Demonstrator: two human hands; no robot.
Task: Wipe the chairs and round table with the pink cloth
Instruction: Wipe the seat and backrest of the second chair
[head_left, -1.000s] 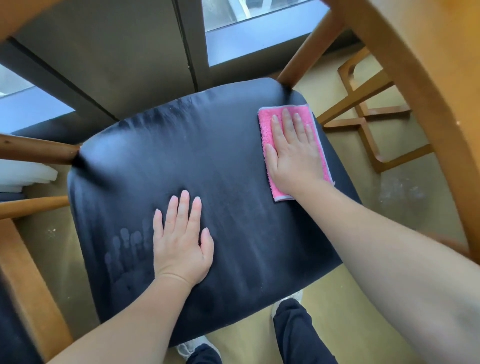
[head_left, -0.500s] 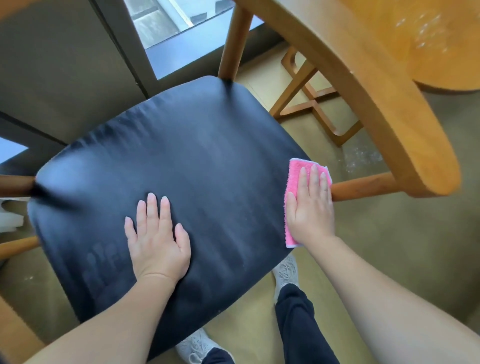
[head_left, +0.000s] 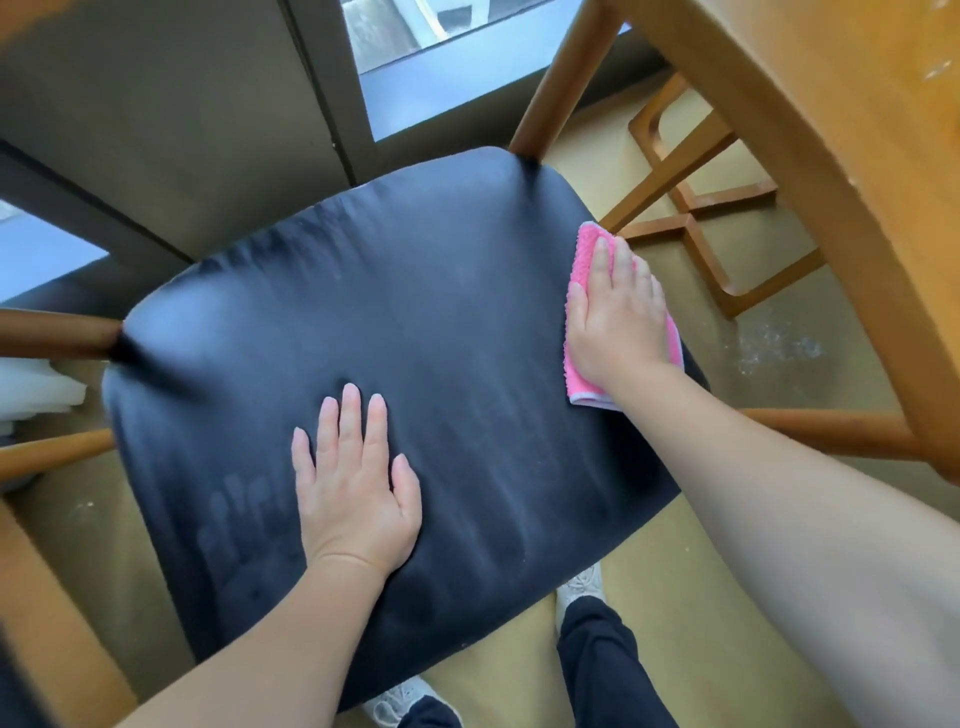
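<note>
A wooden chair with a black padded seat (head_left: 415, 322) fills the middle of the view. My right hand (head_left: 618, 317) lies flat with straight fingers on the folded pink cloth (head_left: 577, 270), pressing it onto the seat's right edge. My left hand (head_left: 356, 483) rests flat and open on the front middle of the seat. A faint handprint mark (head_left: 239, 514) shows on the seat just left of my left hand. The chair's curved wooden backrest (head_left: 831, 171) arches across the upper right.
Wooden chair posts (head_left: 561, 83) and side rails (head_left: 57, 332) stand around the seat. A wooden cross-shaped base (head_left: 691, 218) sits on the tan floor at right. Dark wall and window frame (head_left: 322, 88) run behind. My shoes (head_left: 579, 587) and dark trousers are below the seat.
My right hand slid the pink cloth from the seat's front right edge back up along the right side. My left hand stayed flat on the seat. The camera view shifted.
</note>
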